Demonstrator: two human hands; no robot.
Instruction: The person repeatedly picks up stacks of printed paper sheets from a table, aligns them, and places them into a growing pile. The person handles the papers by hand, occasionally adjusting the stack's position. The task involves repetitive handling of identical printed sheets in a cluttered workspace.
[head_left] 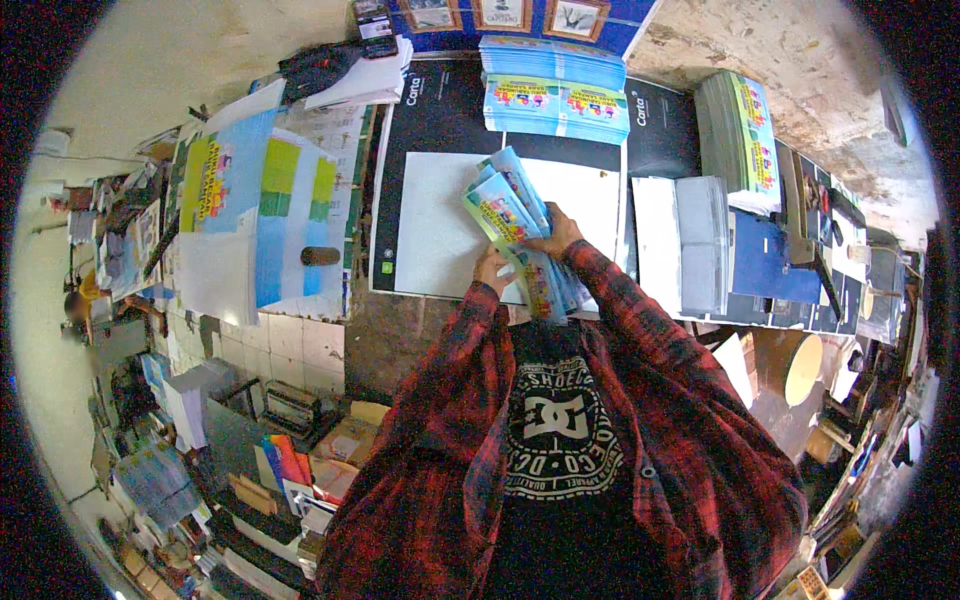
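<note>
A small bunch of colourful booklets (498,212), blue, green and yellow with cartoon figures, is tilted up over the worktable in both my hands. My right hand (556,232) grips their right side, with its fingers partly behind them. At the lower left edge, my left hand (490,270) is closed on the same bunch. More of these booklets (545,285) lie fanned below my hands, close to my shirt. Under them is a large white sheet (440,220) on a black board (388,200).
Neat rows of matching booklets (556,105) stand at the table's far side. Another tall pile (735,140) is at the right, beside pale paper stacks (690,240). Printed sheets (225,190) with a brown cylinder (320,256) lie at left. A person (85,300) is at far left.
</note>
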